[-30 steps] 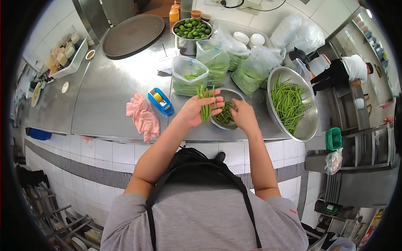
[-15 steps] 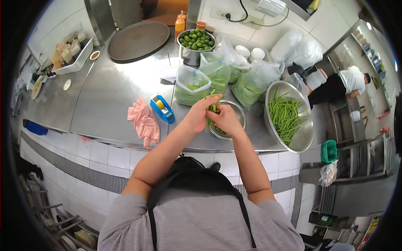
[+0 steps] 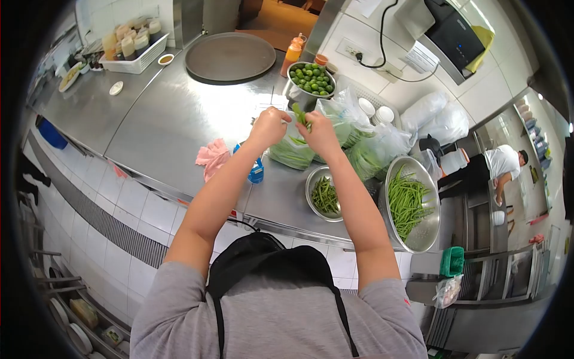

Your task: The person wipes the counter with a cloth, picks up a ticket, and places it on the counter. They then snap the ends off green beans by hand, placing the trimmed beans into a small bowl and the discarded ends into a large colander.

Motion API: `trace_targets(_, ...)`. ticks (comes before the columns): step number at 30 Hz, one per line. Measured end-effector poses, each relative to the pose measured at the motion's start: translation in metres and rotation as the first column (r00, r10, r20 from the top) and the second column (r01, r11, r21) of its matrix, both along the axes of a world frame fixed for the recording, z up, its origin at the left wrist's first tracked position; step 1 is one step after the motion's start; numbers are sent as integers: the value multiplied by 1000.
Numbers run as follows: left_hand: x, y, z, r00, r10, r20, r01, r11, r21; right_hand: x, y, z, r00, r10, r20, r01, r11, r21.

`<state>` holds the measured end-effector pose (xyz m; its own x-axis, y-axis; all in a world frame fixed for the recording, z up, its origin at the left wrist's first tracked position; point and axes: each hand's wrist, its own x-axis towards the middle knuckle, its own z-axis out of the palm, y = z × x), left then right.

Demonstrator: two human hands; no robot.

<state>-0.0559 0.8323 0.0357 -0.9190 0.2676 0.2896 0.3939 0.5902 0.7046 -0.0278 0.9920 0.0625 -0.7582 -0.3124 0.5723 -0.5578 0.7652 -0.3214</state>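
My right hand (image 3: 320,134) is closed around a small bunch of cut green beans (image 3: 301,113), held up over an open plastic bag (image 3: 290,154). My left hand (image 3: 270,127) is at the left of that bag's mouth, its fingers pinched together at the bag's rim. More cut green beans are visible inside the bag. Below my right forearm, a small metal bowl (image 3: 310,190) holds short bean pieces (image 3: 324,196). To the right is a large metal colander (image 3: 434,209) with long green beans (image 3: 408,206).
Filled plastic bags (image 3: 371,157) stand behind the bowl, beside a pot of green limes (image 3: 311,79). A blue tape dispenser (image 3: 256,172) and a pink cloth (image 3: 212,158) lie left of my left arm. Further back is a round tray (image 3: 230,57). A person (image 3: 499,164) works at the far right.
Both hands have moved away from over the small bowl to the bag's mouth, carrying green beans in the right hand. The bowl with its bean pieces is now uncovered. The view has shifted.
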Motion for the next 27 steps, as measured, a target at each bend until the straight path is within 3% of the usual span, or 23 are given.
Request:
trace_targets(1,0,1,-4,999,18,-30,-17,999,34,-3,-2,-3,1000,12,3,-12,1000,4)
trace_targets(3,-1,2,-5,998,37,-55,-33,997,65,-5,-3,-7,889,-306,340,132,883,451)
trace_targets(4,0,3,-3,996,31,-82,-25,997,72,-4,-2,-6,887,-306,346,130,884,450)
trace_targets(7,4,4,4,994,31,-102,-25,998,58,1,1,12,924,-244,294,112,909,402)
trace_targets(9,9,4,13,995,27,-98,-23,999,34,9,4,27,962,-134,239,133,991,24)
trace_targets(10,12,5,18,991,43,-129,-32,995,91,18,7,39,974,-144,176,151,988,-27)
trace_targets(11,14,7,21,986,57,-157,-33,988,150,30,14,53,968,-170,183,178,984,-29)
trace_targets(13,22,8,29,972,8,-235,46,974,221,62,35,78,871,-338,356,336,939,70)
trace_targets(14,29,8,38,977,-5,-213,63,962,265,77,50,85,784,-375,495,430,903,2)
trace_targets(15,37,12,44,982,-23,-186,81,947,310,86,76,79,757,-416,504,475,880,13)
trace_targets(17,50,21,44,987,-111,-119,148,917,371,99,140,62,881,-463,98,473,868,-152)
trace_targets(19,64,41,40,982,-176,-64,186,881,434,124,191,70,801,-562,204,596,778,-197)
trace_targets(20,71,53,39,979,-185,-83,202,847,491,140,211,80,732,-565,381,658,731,-181)
trace_targets(21,80,64,39,977,-190,-99,213,812,544,149,231,74,747,-575,333,656,719,-229)
trace_targets(23,99,85,43,958,-288,3,228,763,605,164,293,45,686,-715,139,701,700,137)
trace_targets(24,106,96,43,945,-324,-36,278,743,609,171,305,33,677,-722,142,708,692,141)
trace_targets(26,117,113,44,910,-412,-39,352,719,599,186,321,14,749,-593,296,496,797,343)
trace_targets(27,119,121,41,910,-413,-37,352,721,597,190,325,4,748,-593,299,496,799,341)
